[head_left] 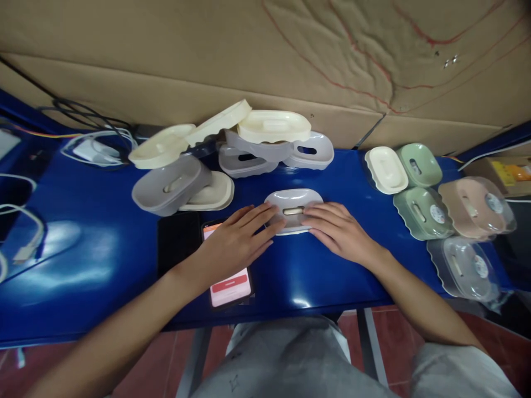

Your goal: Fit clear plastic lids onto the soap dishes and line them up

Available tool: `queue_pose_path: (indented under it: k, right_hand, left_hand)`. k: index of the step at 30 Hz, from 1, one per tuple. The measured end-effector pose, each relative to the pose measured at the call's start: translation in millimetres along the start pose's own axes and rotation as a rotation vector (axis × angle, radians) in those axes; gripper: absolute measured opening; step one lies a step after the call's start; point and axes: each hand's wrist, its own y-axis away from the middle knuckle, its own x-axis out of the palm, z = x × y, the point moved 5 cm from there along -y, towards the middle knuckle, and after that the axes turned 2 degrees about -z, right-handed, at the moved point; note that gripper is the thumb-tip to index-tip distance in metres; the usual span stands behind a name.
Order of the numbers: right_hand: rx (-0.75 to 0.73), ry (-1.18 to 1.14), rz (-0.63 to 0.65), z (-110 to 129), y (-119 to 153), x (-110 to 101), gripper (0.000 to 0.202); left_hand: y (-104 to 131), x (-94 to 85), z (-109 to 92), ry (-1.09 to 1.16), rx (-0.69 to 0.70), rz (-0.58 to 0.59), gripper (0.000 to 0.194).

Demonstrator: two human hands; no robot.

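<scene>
A grey oval dish (293, 197) with a slot in its middle lies on the blue table in front of me, a cream edge showing beneath it. My left hand (238, 235) rests its fingertips on the dish's left end, fingers slightly apart. From the other side, my right hand (342, 229) touches the right end with its fingers stretched over the rim. Neither hand is wrapped round the dish. Below my left hand lies a phone (231, 290) with a lit screen, partly covered by the hand and wrist.
Behind, grey dishes (166, 185) and cream trays (274, 126) are piled up. Several green, pink and clear-covered dishes (423, 213) stand at the right. A black flat item (178, 237) lies beside the phone. White cables (97, 150) are at the left on the blue table (103, 243).
</scene>
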Motion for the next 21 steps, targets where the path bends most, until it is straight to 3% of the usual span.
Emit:
queue_pose_path:
  k: [10,21]
  right_hand:
    - [-0.122,0.130,-0.038,16.8,-5.5,1.9,0.026]
    - [-0.158,0.160,-0.062,19.8,-5.4,2.1,0.024]
  left_hand:
    - [-1.3,-7.0,-3.6,-0.074,0.047,-0.053,0.029]
    - [-4.5,-10.0,-6.1,-0.073,0.070,-0.074,0.026]
